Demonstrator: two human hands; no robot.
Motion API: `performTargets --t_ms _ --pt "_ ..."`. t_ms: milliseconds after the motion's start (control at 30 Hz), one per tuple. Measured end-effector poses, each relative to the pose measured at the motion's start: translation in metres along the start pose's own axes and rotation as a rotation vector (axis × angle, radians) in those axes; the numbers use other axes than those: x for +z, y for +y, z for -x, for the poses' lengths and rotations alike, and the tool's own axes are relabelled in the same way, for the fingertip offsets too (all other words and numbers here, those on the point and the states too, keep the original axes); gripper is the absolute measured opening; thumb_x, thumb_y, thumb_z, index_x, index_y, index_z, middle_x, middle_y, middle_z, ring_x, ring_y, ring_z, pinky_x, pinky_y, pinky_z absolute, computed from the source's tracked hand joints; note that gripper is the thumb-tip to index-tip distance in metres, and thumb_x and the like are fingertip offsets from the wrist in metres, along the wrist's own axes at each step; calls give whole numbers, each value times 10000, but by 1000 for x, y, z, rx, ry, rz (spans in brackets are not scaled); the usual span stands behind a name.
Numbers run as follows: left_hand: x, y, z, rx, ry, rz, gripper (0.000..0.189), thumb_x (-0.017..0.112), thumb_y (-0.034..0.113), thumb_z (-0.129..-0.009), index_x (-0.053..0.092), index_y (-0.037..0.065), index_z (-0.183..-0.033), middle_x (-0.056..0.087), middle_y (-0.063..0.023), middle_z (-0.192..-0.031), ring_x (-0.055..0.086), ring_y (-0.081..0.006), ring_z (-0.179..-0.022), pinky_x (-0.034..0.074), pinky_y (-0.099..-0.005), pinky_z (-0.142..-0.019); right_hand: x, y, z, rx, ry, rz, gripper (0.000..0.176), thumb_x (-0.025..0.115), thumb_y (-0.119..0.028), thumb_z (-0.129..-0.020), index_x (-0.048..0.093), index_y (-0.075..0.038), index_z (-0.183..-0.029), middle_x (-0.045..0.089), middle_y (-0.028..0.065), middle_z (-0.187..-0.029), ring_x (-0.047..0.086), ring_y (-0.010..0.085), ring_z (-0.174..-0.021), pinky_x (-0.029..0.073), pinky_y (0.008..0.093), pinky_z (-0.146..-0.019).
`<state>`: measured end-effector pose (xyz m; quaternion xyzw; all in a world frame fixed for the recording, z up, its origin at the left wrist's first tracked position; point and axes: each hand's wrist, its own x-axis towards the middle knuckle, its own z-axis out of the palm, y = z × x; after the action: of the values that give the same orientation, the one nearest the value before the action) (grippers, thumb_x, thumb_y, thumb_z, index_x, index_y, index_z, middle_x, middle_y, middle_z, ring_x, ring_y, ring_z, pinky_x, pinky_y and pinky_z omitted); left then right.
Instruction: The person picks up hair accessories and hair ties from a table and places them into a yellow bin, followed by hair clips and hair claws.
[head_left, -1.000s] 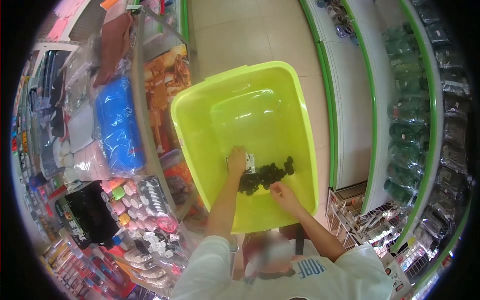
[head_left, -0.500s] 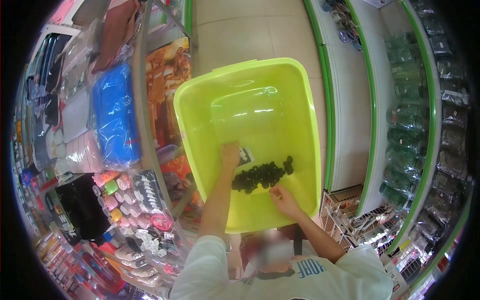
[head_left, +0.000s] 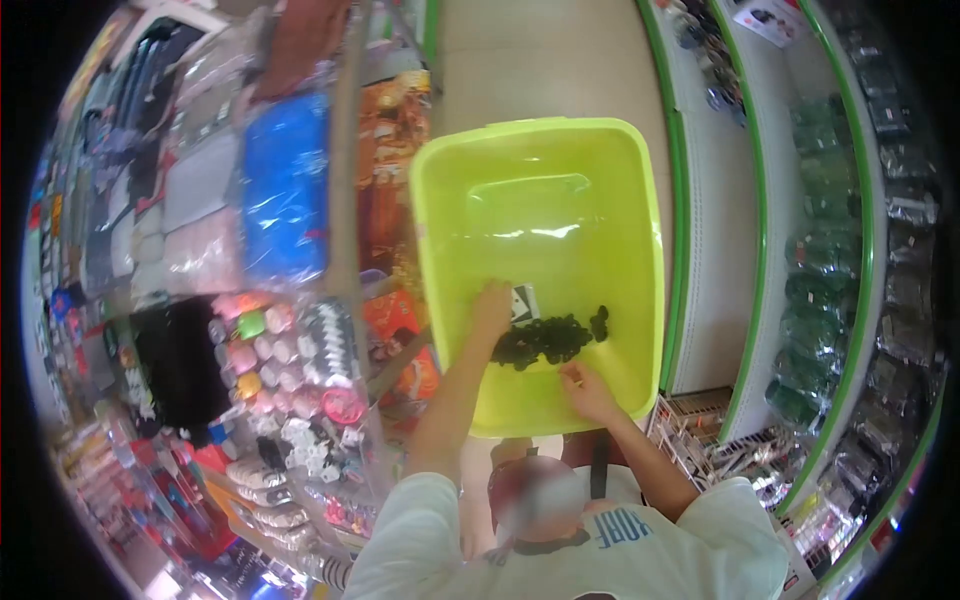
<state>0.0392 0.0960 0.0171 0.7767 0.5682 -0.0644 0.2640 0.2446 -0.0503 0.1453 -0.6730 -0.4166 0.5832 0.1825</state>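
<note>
A bunch of small, round black items (head_left: 545,342) lies in a large yellow-green plastic tub (head_left: 640,280). A white card with dark marks (head_left: 523,304) sits at the bunch's upper left. My left hand (head_left: 492,305) reaches down beside this card, its fingers curled closed; what they grip is hidden. Below the bunch, at its near edge, my right hand (head_left: 588,392) has its fingertips pinched together close to the black items. I cannot tell whether a piece is between them.
On the left, shelves carry a blue plastic-wrapped pack (head_left: 287,190), folded textiles and pink trinkets (head_left: 265,350). Green-edged shelves on the right hold rows of clear green containers (head_left: 815,320). Wire baskets (head_left: 695,425) stand at lower right. Tiled floor (head_left: 540,60) shows beyond the tub.
The whole view has shifted, so the tub and shelves on the left appear farther right. My hands stay at nearly the same places around the black bunch.
</note>
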Motion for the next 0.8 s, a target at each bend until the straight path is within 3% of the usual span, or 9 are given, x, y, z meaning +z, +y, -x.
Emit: performTargets --t_ms 133,167,267,300,433,500,567,667,800 --pt "-51 18 72 22 149 502 315 546 44 -815 592 55 -1127 613 -224 -1060 580 -390 -1043 479 -455 -887 9 -35 6 -142 -51 102 139 624 -104 -886 601 -9 -985 641 112 -861 649 227 -806 520 346 -735" --pt "-71 29 93 -46 46 438 312 568 71 -815 584 51 -1127 601 -215 -1090 575 -388 -1046 476 -464 -873 13 -44 6 -193 -72 132 136 625 -104 -886 602 -9 -980 641 111 -853 649 222 -797 519 340 -729" --pt "-119 40 187 92 343 553 326 623 153 -853 549 24 -1143 561 -187 -1095 565 -385 -1042 470 -453 -906 36 -62 2 -311 -141 122 120 627 -100 -886 606 -10 -963 646 104 -832 648 199 -760 516 316 -700" --pt "-128 44 221 -77 284 668 304 616 157 -874 556 31 -1144 572 -181 -1112 568 -381 -1045 470 -438 -912 44 -67 0 -366 -166 159 117 626 -98 -887 607 -11 -963 651 104 -832 647 192 -752 515 310 -692" --pt "-149 30 367 -225 402 740 297 569 214 -922 571 47 -1168 595 -187 -1120 572 -384 -1058 475 -436 -910 98 -109 18 -478 -290 272 112 601 -125 -927 602 -26 -978 628 36 -787 597 121 -720 495 276 -679" --pt "-92 4 427 -433 355 742 305 540 237 -933 576 40 -1163 598 -199 -1123 578 -383 -1054 476 -444 -910 133 -127 33 -551 -369 300 122 604 -129 -918 600 -26 -983 642 60 -802 617 142 -722 507 290 -682" --pt "-25 -11 490 -498 621 760 298 522 243 -936 585 40 -1144 611 -202 -1117 586 -379 -1051 473 -448 -911 170 -140 56 -692 -435 352 138 607 -132 -904 597 -23 -989 661 96 -822 645 170 -721 522 306 -682" --pt "1 -16 615 -712 669 851 269 552 233 -924 600 45 -1111 653 -168 -1018 646 -321 -940 512 -421 -826 250 -144 102 -779 -606 506 150 612 -134 -904 604 -23 -1004 672 102 -841 659 184 -745 529 318 -685" --pt "49 -14 693 -861 680 722 235 596 214 -914 617 44 -1076 670 -142 -925 674 -263 -819 533 -389 -739 319 -145 155 -839 -774 585 207 636 -195 -916 615 -30 -1039 681 102 -865 666 184 -764 535 320 -699"
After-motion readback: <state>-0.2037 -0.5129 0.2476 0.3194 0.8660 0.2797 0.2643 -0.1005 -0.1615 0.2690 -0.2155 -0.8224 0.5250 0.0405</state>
